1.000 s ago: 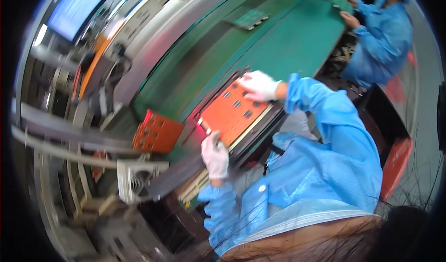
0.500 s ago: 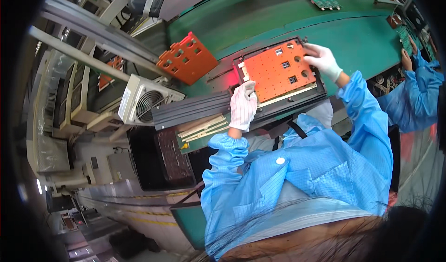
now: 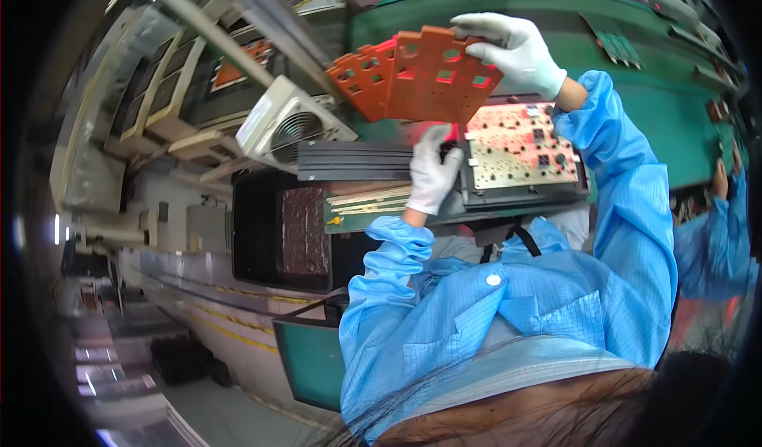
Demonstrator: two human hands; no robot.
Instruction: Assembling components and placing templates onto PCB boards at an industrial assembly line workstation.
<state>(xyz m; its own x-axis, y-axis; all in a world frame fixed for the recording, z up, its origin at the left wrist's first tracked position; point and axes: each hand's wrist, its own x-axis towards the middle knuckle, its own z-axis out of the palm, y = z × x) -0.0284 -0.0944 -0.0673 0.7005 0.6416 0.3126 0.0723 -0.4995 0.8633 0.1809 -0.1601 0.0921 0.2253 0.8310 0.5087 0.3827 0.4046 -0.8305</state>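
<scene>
My gloved right hand [image 3: 520, 57] pinches the upper right corner of a flat orange plate [image 3: 432, 90] with cut-out windows. The plate is raised and tilted up, its left side overlapping another orange plate [image 3: 359, 82] that leans at the back. Below and to the right, a pale board [image 3: 508, 168] with many dark holes and small parts lies in a black frame [image 3: 524, 197]. My gloved left hand [image 3: 434, 173] is beside the frame's left edge. Its thumb and fingers are apart, with nothing in them.
A dark ribbed bar [image 3: 357, 161] and a white box with a round fan grille [image 3: 290, 130] stand left of my left hand. A black bin [image 3: 258, 241] is lower left. Green circuit boards [image 3: 615, 46] lie far right, and another person's hand [image 3: 721, 179] shows at the right.
The orange plate has come up off the board in the black frame and moved left and back in my right hand, uncovering the pale board. My left hand has let go of its edge.
</scene>
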